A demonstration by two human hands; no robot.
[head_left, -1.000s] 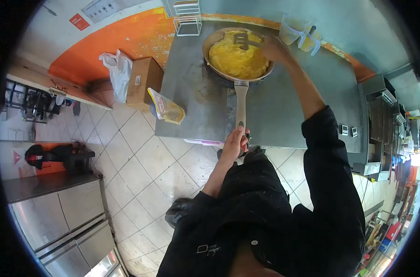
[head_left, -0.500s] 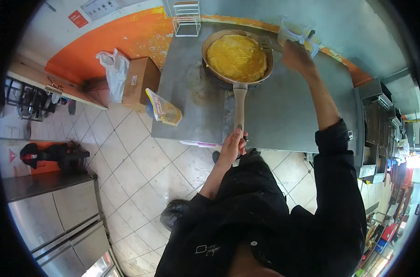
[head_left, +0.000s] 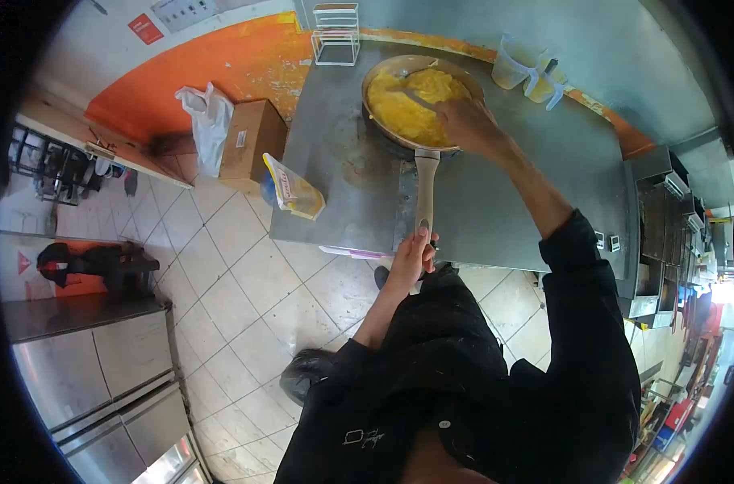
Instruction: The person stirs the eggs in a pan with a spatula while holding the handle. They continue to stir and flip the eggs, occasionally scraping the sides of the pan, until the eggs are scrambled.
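A frying pan (head_left: 427, 181) stands at the back of the metal worktop, its pale handle pointing towards me. My left hand (head_left: 413, 256) is closed round the end of that handle. Yellow egg (head_left: 409, 121) fills the pan, broken and folded into uneven lumps. Over the pan's right side, my right hand (head_left: 470, 127) is closed on a spatula (head_left: 418, 98), whose far end reaches into the egg on the left. The egg partly hides the blade.
On the worktop (head_left: 512, 206), a yellow-and-white pouch (head_left: 297, 192) stands near the left edge. A white wire rack (head_left: 335, 36) is at the back. Two plastic jugs, one a measuring jug (head_left: 512, 66), are at back right. A cardboard box (head_left: 250, 145) is left of the worktop.
My right hand has moved left and down from beside the jugs to over the pan. The spatula has gone from the right rim into the egg, whose flat round is now broken up.
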